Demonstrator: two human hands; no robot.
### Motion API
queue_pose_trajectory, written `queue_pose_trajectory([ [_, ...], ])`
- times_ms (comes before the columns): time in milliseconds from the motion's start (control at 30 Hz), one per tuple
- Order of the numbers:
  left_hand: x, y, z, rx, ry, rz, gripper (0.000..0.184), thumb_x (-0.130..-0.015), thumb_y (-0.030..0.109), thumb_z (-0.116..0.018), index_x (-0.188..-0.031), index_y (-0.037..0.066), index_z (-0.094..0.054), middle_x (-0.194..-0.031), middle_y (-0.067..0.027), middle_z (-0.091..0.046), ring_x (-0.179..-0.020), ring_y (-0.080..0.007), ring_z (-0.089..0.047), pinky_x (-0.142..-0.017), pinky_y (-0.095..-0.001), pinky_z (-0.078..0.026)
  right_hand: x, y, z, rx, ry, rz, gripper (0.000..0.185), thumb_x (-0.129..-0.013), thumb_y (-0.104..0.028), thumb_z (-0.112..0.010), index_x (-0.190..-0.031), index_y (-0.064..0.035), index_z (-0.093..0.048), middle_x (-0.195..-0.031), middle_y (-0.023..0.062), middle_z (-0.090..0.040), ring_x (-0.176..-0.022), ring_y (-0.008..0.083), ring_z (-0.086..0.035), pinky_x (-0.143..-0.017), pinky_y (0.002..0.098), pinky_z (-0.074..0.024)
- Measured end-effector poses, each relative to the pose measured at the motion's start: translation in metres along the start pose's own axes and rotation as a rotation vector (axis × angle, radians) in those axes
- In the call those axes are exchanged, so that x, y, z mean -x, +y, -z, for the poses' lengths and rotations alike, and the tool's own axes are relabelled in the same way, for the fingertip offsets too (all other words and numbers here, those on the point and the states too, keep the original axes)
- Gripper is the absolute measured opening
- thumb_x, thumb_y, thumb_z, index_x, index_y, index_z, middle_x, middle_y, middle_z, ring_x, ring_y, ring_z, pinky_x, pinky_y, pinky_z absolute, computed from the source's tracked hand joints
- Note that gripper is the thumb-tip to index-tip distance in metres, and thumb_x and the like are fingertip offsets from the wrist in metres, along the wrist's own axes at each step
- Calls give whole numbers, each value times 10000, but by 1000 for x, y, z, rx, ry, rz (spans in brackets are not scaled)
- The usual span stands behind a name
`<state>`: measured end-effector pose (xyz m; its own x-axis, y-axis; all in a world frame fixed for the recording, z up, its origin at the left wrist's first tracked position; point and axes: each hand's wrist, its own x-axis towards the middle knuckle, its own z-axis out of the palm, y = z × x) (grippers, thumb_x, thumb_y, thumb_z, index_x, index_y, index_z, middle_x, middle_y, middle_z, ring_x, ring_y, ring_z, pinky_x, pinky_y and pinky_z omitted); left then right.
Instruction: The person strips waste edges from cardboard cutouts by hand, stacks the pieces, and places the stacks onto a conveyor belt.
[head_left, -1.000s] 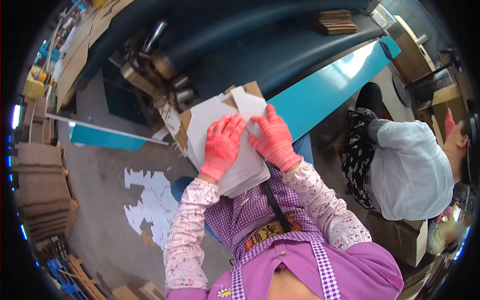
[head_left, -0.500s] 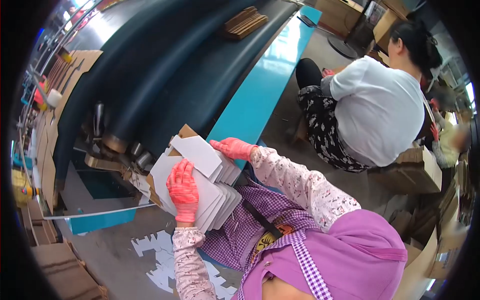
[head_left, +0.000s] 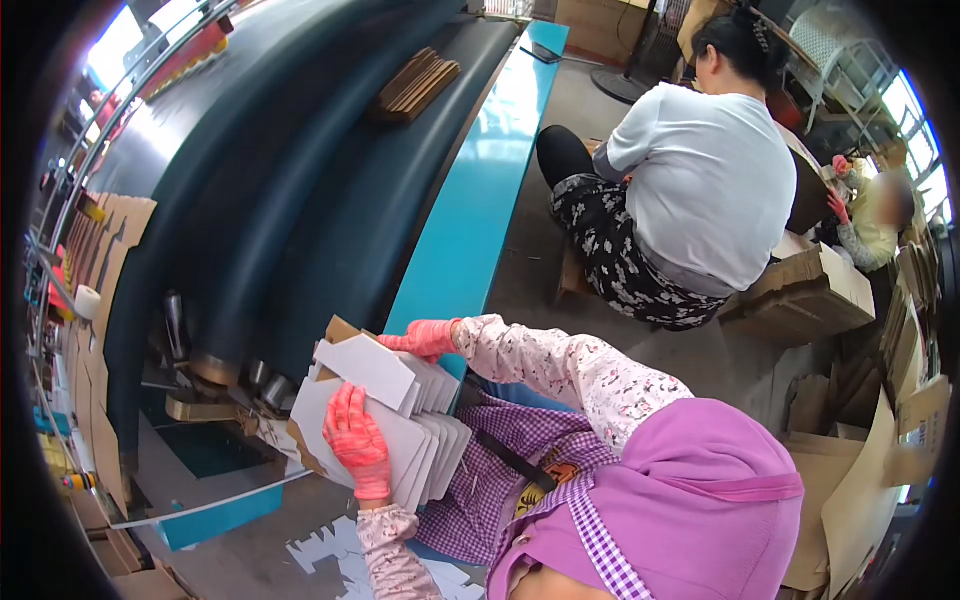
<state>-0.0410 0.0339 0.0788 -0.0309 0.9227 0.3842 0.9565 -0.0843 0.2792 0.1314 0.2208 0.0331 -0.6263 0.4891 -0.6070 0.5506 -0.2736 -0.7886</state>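
Cards (head_left: 404, 436), white and stacked, sit by the person's lap at the near end of the teal board (head_left: 470, 190). Left hand (head_left: 357, 440) rests flat on top, its grip loose. A second ago, right hand (head_left: 424, 338) lay there too; now it is at their far edge, fingertips partly hidden, so its grip I cannot tell. The near edges now fan in steps.

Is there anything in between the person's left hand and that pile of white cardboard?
Only the red glove that it wears. Nothing else visible is in the way: the left hand lies right on top of the white cardboard pile.
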Motion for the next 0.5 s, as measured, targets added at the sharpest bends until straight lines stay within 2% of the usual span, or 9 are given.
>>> queue_pose_trajectory([
  [33, 1, -1, 0, 7, 3, 8, 409, -879, 81, -514, -1283, 104, -577, -1351, -77, -544, -1274, -303, -476, -1070, -455, -330, -9, 7, -2, -33, -2, 3, 901, -787, -827, -467, -994, 19, -697, -956, 112, -666, -800, 213, -636, -699, 372, -547],
  [133, 5, 3, 10, 34, 37, 23, 364, -912, 87, -487, -1264, 67, -576, -1337, -113, -548, -1266, -317, -477, -1073, -458, -331, 13, 5, 3, -113, -24, 85, 812, -837, -782, -459, -898, -10, -703, -806, 65, -630, -740, 176, -613, -695, 326, -523],
  [167, 9, 0, 14, 34, 68, 21, 352, -920, 87, -478, -1256, 49, -575, -1333, -128, -548, -1264, -329, -476, -1072, -458, -336, -12, 31, -5, -316, -81, 78, 748, -865, -743, -472, -896, -38, -720, -791, 60, -643, -725, 164, -608, -694, 330, -519],
  [267, 24, -5, 25, 62, 109, 3, 331, -934, 89, -461, -1235, 8, -574, -1321, -158, -550, -1258, -366, -471, -1076, -465, -339, 27, 42, -47, -1139, -412, 236, 561, -979, -528, -478, -1265, -62, -600, -1236, 87, -643, -1132, 182, -602, -1012, 373, -451],
  [300, 29, -8, 22, 79, 108, -39, 326, -945, 103, -457, -1236, 12, -575, -1317, -158, -551, -1249, -376, -473, -1069, -473, -345, 28, 49, -66, -1324, -414, 240, 557, -976, -512, -498, -1301, -66, -573, -1260, 72, -636, -1143, 170, -602, -995, 363, -471],
  [333, 27, -9, 19, 99, 101, -81, 322, -956, 117, -453, -1236, 17, -576, -1313, -158, -552, -1240, -386, -474, -1062, -481, -351, 27, 55, -77, -1540, -505, 69, 545, -971, -510, -507, -1308, -86, -572, -1287, 65, -622, -1155, 157, -597, -981, 345, -485],
  [367, 20, -2, 21, 139, 90, -45, 380, -962, 226, -445, -1254, 14, -564, -1309, -164, -556, -1229, -375, -483, -1076, -483, -335, 26, 60, -78, -1538, -500, 159, 527, -968, -503, -518, -1308, -105, -577, -1300, 65, -614, -1166, 150, -592, -963, 332, -496],
  [433, 15, 14, 30, 209, 50, 45, 550, -975, 445, -429, -1291, 9, -542, -1300, -175, -562, -1209, -352, -500, -1104, -486, -303, 22, 64, -75, -1513, -475, 98, 537, -963, -515, -522, -1310, -109, -577, -1306, 69, -612, -1163, 163, -596, -971, 331, -493],
  [500, 9, 19, 26, 204, 66, 23, 546, -987, 419, -389, -1268, -21, -547, -1300, -179, -562, -1210, -379, -494, -1102, -469, -308, 50, 43, -64, -1590, -461, 107, 472, -981, -483, -494, -1263, -121, -605, -1217, 66, -645, -1076, 143, -618, -921, 339, -505],
])
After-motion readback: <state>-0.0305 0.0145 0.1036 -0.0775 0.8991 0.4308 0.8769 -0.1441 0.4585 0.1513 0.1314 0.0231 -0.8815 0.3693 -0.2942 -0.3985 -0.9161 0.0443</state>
